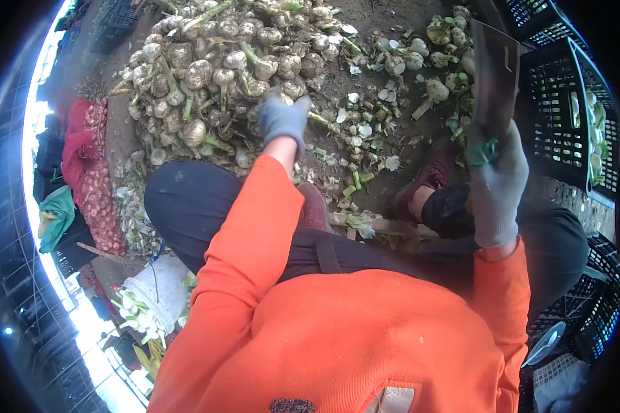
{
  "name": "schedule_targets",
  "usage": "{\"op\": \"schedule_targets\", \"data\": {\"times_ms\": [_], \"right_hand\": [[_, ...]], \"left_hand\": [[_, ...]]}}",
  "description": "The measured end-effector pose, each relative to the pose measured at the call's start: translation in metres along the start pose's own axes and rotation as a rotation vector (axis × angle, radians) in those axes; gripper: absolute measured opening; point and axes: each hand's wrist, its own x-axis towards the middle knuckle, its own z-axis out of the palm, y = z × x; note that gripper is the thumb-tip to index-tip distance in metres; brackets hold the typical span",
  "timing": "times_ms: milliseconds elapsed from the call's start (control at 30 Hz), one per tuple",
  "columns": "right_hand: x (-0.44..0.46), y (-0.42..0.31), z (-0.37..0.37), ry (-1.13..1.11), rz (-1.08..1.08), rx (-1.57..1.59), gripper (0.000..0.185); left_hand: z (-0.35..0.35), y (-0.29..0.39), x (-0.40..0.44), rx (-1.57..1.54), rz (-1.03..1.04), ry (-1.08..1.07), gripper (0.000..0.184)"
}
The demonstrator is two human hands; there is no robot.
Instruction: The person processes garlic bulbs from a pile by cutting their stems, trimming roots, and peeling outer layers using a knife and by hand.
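Note:
My left hand [284,122], in a grey glove, reaches over the near edge of a big heap of garlic bulbs [207,72] with stems on. Its thumb stands apart from the fingers, and I see nothing held between them; the fingertips point down at the bulbs. My right hand [501,186], gloved too, grips a broad-bladed knife [496,79] with the blade raised upright. A bit of green material [483,152] shows by the handle. Below the blade's left side lies a smaller group of trimmed-looking garlic bulbs [437,89].
Cut stems [357,180] and papery skins litter the soil between my feet. Black plastic crates [554,103] stand at the right, one holding pale garlic. At the left are red mesh sacks [98,199] and a tipped white bucket [160,289] with pale stems spilling out.

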Motion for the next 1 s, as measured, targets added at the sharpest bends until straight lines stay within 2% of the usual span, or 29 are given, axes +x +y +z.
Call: {"op": "schedule_targets", "data": {"times_ms": [33,67,100,167,267,400,433,467,500,567,600,633,667,733,800,833,933,1000], "right_hand": [[0.000,-0.006,-0.002,-0.066,0.055,0.011,0.018],[0.002,-0.009,-0.003,-0.126,0.105,0.018,0.018],[0.003,-0.007,0.000,-0.083,-0.003,-0.032,0.016],[0.004,-0.007,-0.003,-0.095,0.025,-0.049,0.016],[0.003,-0.002,-0.001,-0.102,0.041,-0.075,0.017],[0.001,-0.003,-0.001,-0.158,0.096,-0.054,0.017],[0.000,-0.003,0.001,-0.160,0.092,-0.057,0.017],[-0.001,-0.003,0.003,-0.187,0.074,-0.056,0.017],[-0.003,-0.002,0.005,-0.217,0.056,-0.058,0.016],[-0.007,-0.002,0.006,-0.312,0.081,-0.053,0.015],[-0.010,-0.002,0.009,-0.342,0.068,-0.079,0.016],[-0.013,0.000,0.013,-0.369,0.058,-0.108,0.016],[-0.017,0.003,0.016,-0.396,0.050,-0.144,0.016],[-0.018,0.005,0.014,-0.402,0.065,-0.134,0.019],[-0.017,0.002,0.009,-0.387,0.086,-0.159,0.020],[-0.016,0.001,0.006,-0.369,0.122,-0.097,0.022],[-0.015,0.007,0.008,-0.330,0.029,-0.180,0.024],[-0.017,0.006,0.010,-0.351,0.001,-0.205,0.023]], "left_hand": [[-0.001,-0.008,0.008,0.225,-0.037,-0.010,0.082],[0.005,-0.013,0.011,0.393,-0.028,-0.003,0.079],[0.009,-0.012,0.010,0.557,-0.020,0.003,0.077],[0.020,-0.011,0.011,0.806,-0.057,-0.032,0.078],[0.027,-0.010,0.019,0.872,-0.069,-0.012,0.075],[0.011,-0.003,0.021,0.702,-0.106,-0.106,0.075],[0.004,-0.005,0.025,0.502,-0.168,-0.219,0.074],[0.000,-0.005,0.024,0.166,-0.301,-0.336,0.056],[-0.011,0.003,0.013,-0.180,-0.537,-0.513,0.044],[-0.024,0.017,-0.020,-0.871,-0.591,-0.809,0.024],[-0.024,0.021,-0.034,-1.196,-0.394,-0.920,0.017],[-0.018,0.017,-0.038,-1.329,-0.484,-1.000,0.019],[-0.010,0.006,-0.045,-1.421,-0.277,-1.067,0.016],[-0.016,0.034,-0.054,-1.582,-0.348,-1.205,0.019],[-0.037,0.055,-0.068,-1.626,-0.243,-1.095,0.026],[-0.043,0.056,-0.072,-1.689,-0.171,-1.047,0.038],[-0.068,0.067,-0.088,-1.816,-0.453,-1.110,0.039],[-0.072,0.075,-0.103,-1.666,-0.454,-1.033,0.038]]}}
